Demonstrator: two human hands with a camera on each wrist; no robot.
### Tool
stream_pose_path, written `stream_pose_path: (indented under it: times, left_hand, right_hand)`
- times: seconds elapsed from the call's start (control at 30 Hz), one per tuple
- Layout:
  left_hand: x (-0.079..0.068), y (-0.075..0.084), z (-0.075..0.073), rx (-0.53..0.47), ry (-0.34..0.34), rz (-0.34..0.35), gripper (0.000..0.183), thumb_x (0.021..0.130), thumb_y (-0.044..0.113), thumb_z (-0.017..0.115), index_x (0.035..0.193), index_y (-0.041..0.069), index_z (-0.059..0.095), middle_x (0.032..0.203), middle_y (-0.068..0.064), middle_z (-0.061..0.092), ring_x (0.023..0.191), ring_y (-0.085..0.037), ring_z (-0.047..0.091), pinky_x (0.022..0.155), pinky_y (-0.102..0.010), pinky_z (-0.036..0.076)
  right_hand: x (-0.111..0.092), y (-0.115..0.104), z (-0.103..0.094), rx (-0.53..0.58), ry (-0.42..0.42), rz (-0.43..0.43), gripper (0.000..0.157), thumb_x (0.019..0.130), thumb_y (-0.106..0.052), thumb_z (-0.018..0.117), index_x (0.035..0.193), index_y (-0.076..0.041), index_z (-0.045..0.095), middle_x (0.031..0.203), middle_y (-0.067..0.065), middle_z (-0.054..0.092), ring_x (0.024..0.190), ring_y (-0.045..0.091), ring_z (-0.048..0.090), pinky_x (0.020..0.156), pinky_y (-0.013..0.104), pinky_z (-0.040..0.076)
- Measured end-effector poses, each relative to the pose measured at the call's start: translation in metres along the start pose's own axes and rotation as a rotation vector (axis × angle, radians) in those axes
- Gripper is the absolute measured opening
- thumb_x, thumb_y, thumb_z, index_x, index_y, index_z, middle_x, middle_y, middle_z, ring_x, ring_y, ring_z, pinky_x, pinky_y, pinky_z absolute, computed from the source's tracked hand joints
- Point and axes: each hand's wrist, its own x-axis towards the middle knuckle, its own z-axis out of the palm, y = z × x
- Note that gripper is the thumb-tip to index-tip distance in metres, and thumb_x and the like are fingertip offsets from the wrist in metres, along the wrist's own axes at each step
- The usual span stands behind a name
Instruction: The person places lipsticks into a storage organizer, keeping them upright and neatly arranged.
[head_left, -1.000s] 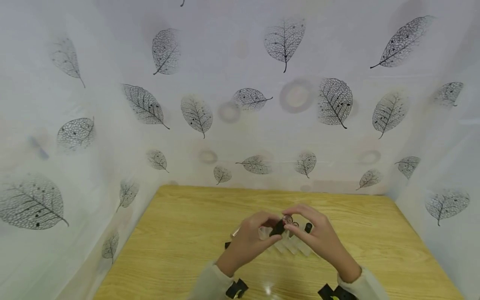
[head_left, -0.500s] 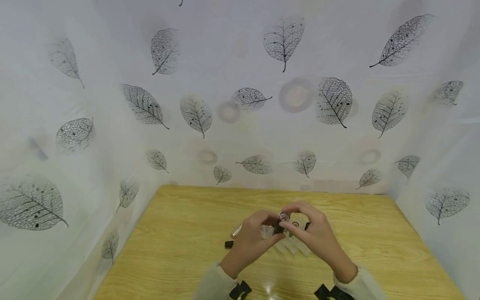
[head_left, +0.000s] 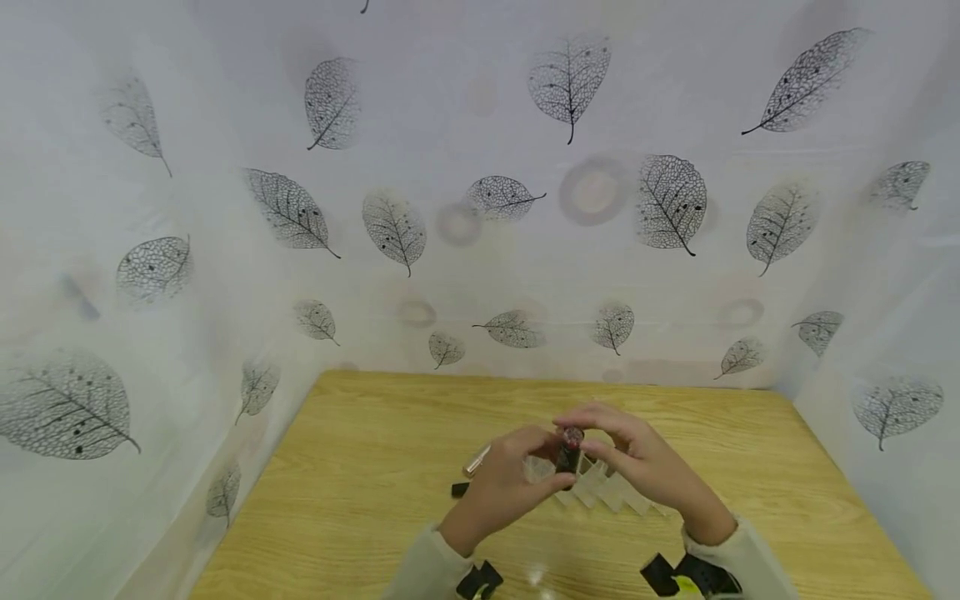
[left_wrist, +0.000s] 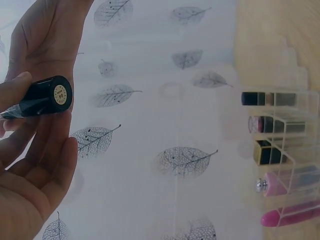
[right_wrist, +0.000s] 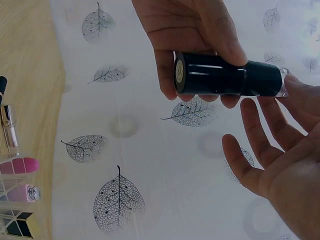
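A black lipstick (head_left: 568,460) with a clear, faceted end stands roughly upright between both hands above the table. Its base carries a round pale sticker, seen in the left wrist view on the lipstick (left_wrist: 47,97). My left hand (head_left: 498,479) grips the black body, its thumb low on the near side. Fingers and thumb of my right hand (head_left: 645,462) pinch the clear upper end. In the right wrist view the left thumb presses along the lipstick (right_wrist: 210,75), and the right hand (right_wrist: 295,150) reaches its clear end, partly covering it.
Below the hands stands a clear stepped holder (head_left: 611,492) with several lipsticks, among them a magenta tube (left_wrist: 290,215) and a pink one (left_wrist: 277,182). Left of it lie a silvery tube (head_left: 476,460) and a small black piece (head_left: 459,490) on the wooden table (head_left: 360,500).
The lipstick has turned from tilted to nearly upright. The right wrist has moved slightly right, uncovering more of the holder, while both hands keep their hold.
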Motion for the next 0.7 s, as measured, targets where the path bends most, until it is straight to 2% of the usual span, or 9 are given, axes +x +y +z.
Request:
stream_pose_path:
  times: [0.07, 0.13, 0.27, 0.37, 0.5, 0.7]
  left_hand:
    - [-0.0005, -0.0001, 0.0012, 0.007, 0.007, -0.003, 0.030, 0.082, 0.026, 0.071, 0.107, 0.012, 0.064, 0.098, -0.001, 0.067, 0.088, -0.006, 0.062, 0.078, -0.017, 0.052]
    - [-0.0009, 0.0002, 0.0022, 0.013, 0.019, -0.001, 0.028, 0.082, 0.025, 0.071, 0.106, 0.012, 0.064, 0.097, -0.001, 0.067, 0.087, -0.005, 0.062, 0.077, -0.017, 0.052]
    - [-0.0007, 0.0011, 0.0033, 0.013, 0.048, 0.015, 0.026, 0.082, 0.024, 0.072, 0.105, 0.014, 0.064, 0.096, 0.000, 0.067, 0.084, -0.004, 0.062, 0.076, -0.017, 0.052]
    - [-0.0001, 0.0015, 0.0034, 0.013, 0.062, 0.020, 0.027, 0.082, 0.025, 0.072, 0.105, 0.014, 0.063, 0.096, 0.000, 0.067, 0.083, -0.004, 0.062, 0.076, -0.017, 0.052]
    - [0.0006, 0.0022, 0.0030, 0.017, 0.077, 0.010, 0.029, 0.082, 0.027, 0.071, 0.106, 0.013, 0.064, 0.095, -0.001, 0.067, 0.083, -0.005, 0.062, 0.075, -0.018, 0.052]
    - [0.0014, 0.0033, 0.0026, 0.036, 0.086, 0.007, 0.031, 0.082, 0.028, 0.071, 0.106, 0.010, 0.065, 0.095, -0.002, 0.069, 0.084, -0.006, 0.063, 0.075, -0.017, 0.052]
  right_hand:
    - [-0.0006, 0.0004, 0.0008, 0.037, -0.010, 0.017, 0.037, 0.093, 0.009, 0.045, 0.128, -0.001, 0.053, 0.128, -0.006, 0.055, 0.112, 0.003, 0.054, 0.086, 0.022, 0.051]
    - [-0.0011, 0.0010, 0.0025, 0.036, 0.003, 0.025, 0.037, 0.092, 0.009, 0.047, 0.128, 0.000, 0.053, 0.128, -0.005, 0.056, 0.109, 0.004, 0.056, 0.082, 0.023, 0.052]
    - [-0.0016, 0.0009, 0.0067, -0.037, 0.085, 0.067, 0.035, 0.091, 0.003, 0.054, 0.125, -0.006, 0.057, 0.122, -0.014, 0.057, 0.098, 0.002, 0.058, 0.068, 0.024, 0.053]
    - [-0.0008, 0.0008, 0.0088, -0.057, 0.134, 0.085, 0.033, 0.090, 0.001, 0.057, 0.122, -0.008, 0.058, 0.117, -0.017, 0.058, 0.094, 0.002, 0.059, 0.066, 0.024, 0.053]
    - [0.0010, 0.0021, 0.0082, 0.032, 0.135, 0.091, 0.030, 0.092, 0.003, 0.053, 0.121, -0.003, 0.058, 0.115, -0.016, 0.060, 0.095, 0.003, 0.061, 0.072, 0.026, 0.055]
    - [0.0021, 0.0042, 0.0041, 0.152, 0.084, 0.116, 0.029, 0.095, 0.002, 0.048, 0.123, 0.003, 0.055, 0.117, -0.013, 0.061, 0.100, 0.004, 0.062, 0.073, 0.027, 0.056]
